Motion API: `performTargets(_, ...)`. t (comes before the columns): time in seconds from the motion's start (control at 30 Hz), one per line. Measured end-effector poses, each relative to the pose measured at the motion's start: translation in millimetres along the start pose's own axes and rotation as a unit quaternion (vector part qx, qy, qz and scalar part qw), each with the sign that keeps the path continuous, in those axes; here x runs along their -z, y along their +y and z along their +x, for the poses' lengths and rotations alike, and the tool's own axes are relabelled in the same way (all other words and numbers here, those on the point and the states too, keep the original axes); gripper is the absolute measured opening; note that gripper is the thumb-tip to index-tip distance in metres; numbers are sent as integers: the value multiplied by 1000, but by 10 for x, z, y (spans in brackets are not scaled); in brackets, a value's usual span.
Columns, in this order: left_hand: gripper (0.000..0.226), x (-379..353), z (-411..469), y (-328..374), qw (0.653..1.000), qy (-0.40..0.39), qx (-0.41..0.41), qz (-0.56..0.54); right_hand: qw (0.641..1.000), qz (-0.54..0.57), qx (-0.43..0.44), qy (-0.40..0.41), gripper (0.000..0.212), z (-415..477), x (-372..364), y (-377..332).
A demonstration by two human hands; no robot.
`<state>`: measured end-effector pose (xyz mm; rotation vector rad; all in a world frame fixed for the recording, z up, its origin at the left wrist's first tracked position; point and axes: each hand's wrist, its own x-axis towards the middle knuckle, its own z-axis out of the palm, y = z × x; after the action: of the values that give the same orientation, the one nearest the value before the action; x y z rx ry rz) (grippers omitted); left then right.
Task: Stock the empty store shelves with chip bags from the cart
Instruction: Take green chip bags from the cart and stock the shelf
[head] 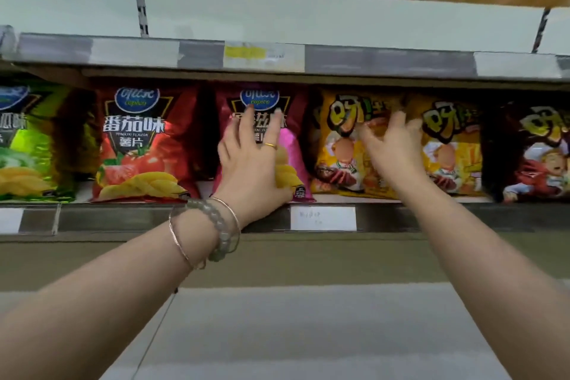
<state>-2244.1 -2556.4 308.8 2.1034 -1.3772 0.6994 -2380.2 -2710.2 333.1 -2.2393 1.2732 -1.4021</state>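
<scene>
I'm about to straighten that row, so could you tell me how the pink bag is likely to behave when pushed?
The pink bag looks puffed and stands upright, so it probably tips easily. Its glossy film under the left hand may be slippery. It likely feels light and soft, not stiff.

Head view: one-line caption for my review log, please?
Left hand presses flat on a magenta chip bag while the blurred right hand meets the yellow chip bag beside it on the shelf.
</scene>
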Motion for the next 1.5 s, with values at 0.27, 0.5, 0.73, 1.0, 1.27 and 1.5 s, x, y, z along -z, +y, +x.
performTargets(0.27, 81, -314, 226, 713, 995, -48, -78, 35, 989, 3, 55, -138, 58, 303, -111, 114)
performTargets(0.5, 76, -640, 303, 941, 996, -59, -28, 61, 972, 39, 46, -227, 51, 403, -192, 323)
performTargets(0.73, 72, -675, 377, 1067, 995, -47, 11, 85, 958, 47, 111, -261, 70, 375, -21, 360)
performTargets(1.0, 92, -624, 314, 1206, 993, -36, 56, 99, 966, 30, 251, -54, 56, 159, 639, 740)
performTargets(1.27, 88, -779, 263, 1835, 995, -1, -42, 90, 959, -177, 170, -144, 81, 301, 762, 1359)
performTargets(1.5, 90, -992, 469, 2167, 996, -74, -18, 50, 955, -155, 201, -151, 74, 410, 588, 1432)
